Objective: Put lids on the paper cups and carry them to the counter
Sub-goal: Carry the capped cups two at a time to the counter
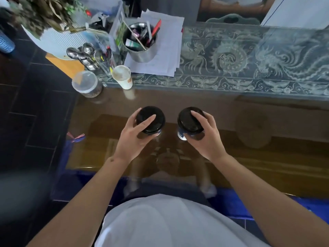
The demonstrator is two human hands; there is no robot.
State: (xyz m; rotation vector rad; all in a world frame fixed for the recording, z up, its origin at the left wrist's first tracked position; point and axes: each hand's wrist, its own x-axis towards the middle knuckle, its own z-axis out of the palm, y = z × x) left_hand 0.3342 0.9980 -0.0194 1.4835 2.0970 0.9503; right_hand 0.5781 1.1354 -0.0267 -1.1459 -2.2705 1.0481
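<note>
Two paper cups with black lids are held side by side above a glossy brown glass-topped counter point(231, 122). My left hand point(132, 138) grips the left cup point(151, 119) from its near left side, index finger lying across the lid. My right hand point(204, 138) holds the right cup point(189, 120), whose blue and white wall shows below the lid, with a finger resting on top. Whether the cups touch the glass or hang just over it cannot be told.
At the counter's far left stand a clear lidded jar point(87, 84), a white paper cup point(122, 76), a glass of metal spoons point(85, 54) and a metal tin of pens point(140, 41) on papers. A carved grey stone band point(249, 56) runs along the back. A plant point(39, 13) overhangs top left.
</note>
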